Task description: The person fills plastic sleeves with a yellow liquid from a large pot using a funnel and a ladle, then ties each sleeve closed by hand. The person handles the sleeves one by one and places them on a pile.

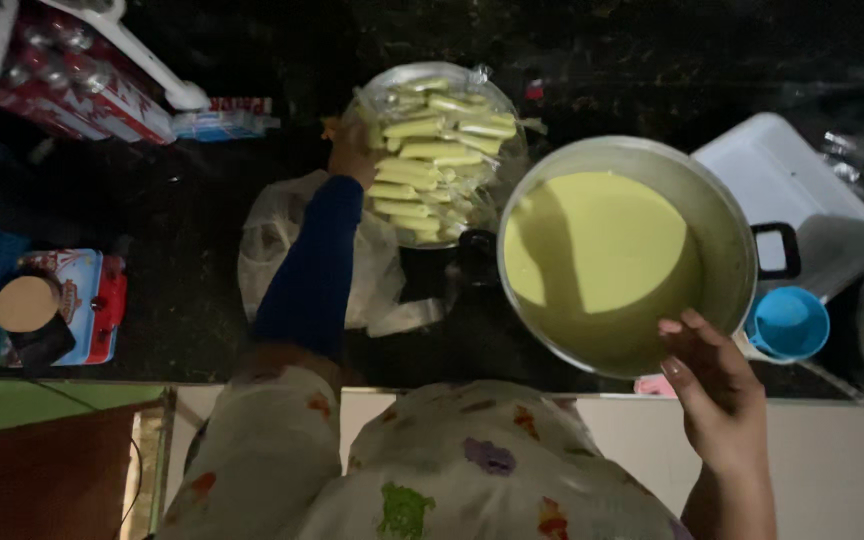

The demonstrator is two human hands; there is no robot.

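Note:
A large metal pot (730, 236) with black handles stands on the dark counter, filled with pale yellow-green liquid (597, 260). My right hand (712, 385) rests on its near rim, fingers curled over the edge. My left hand (350, 152), in a blue sleeve, reaches to the left edge of a round metal tray (492, 88) piled with several long filled plastic tubes (432, 152) of the same pale mixture. Whether the left hand grips a tube or the tray edge I cannot tell.
A clear plastic bag (277, 240) lies under my left arm. A blue cup (788, 322) and a white lidded box (792, 190) sit right of the pot. Red packets (82, 80) and a tin (87, 300) are at the left.

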